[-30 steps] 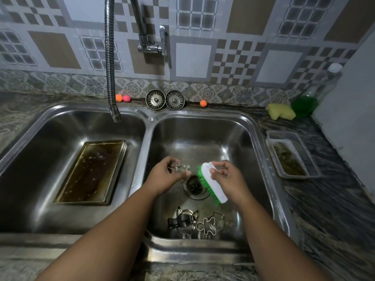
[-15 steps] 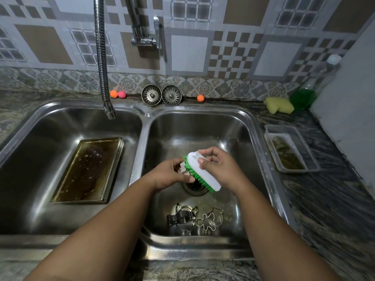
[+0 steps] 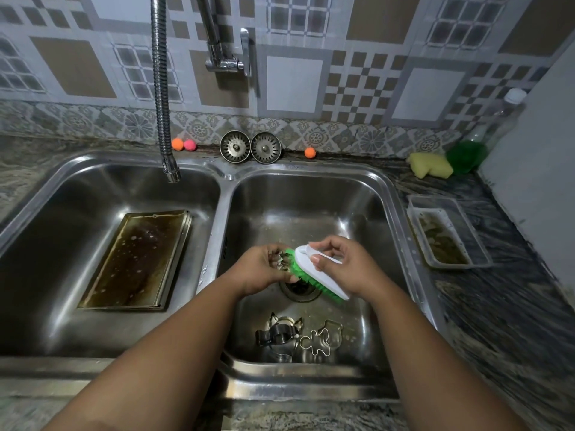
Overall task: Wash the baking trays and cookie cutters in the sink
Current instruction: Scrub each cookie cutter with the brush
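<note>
a second ago the hands were apart, with a gap between brush and cutter. now they have closed together, as they already had half a second back, and the green bristles lie against the metal. the cutters on the basin floor and both trays lie where they did.

the left hand (image 3: 264, 270) curls its fingers and thumb round a small scalloped cookie cutter (image 3: 281, 259) and pinches it by the rim. the right hand (image 3: 345, 265) bends its fingers over the white back of the scrub brush (image 3: 311, 270), with the thumb on the near edge. the brush is tilted, its nose toward 10 o'clock and its tail toward 4 o'clock. both hands are held above the drain (image 3: 300, 290) in the middle of the right basin (image 3: 311, 197).

at 6 o'clock on that basin's floor lie a dark animal-shaped cutter (image 3: 277, 335) and, just beside it, a gingerbread-man cutter (image 3: 315, 343). another cutter is partly hidden behind them.

at 9 o'clock, a greasy brown baking tray (image 3: 140, 259) lies in the left basin (image 3: 77, 197). at 3 o'clock, a smaller soiled tray (image 3: 432, 201) sits on the counter (image 3: 497, 306).

toward 12 o'clock two sink strainers (image 3: 250, 147) lean on the wall, and the hose spout (image 3: 171, 169) hangs at 11. a yellow sponge (image 3: 431, 164) lies at 2 o'clock.
</note>
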